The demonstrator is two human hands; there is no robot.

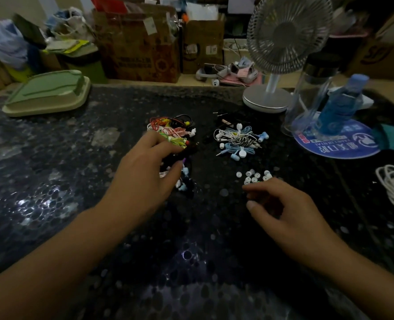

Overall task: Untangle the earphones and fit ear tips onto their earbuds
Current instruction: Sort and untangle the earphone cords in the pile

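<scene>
2 hands point(142, 167) point(281, 204), ~12 ear tips point(254, 177), 2 earphone piles point(237, 140).

Near table point(191, 262) bare — fan point(283, 42), bottles point(325, 98) crowd far right.

Blue round mat point(343, 144) reads "FAMEI DENTAL", upside down

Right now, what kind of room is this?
Probably a cluttered home or storeroom used as a workspace: cardboard boxes and stuffed bags pile up behind a dark speckled table, which carries a desk fan and a water bottle.
</scene>
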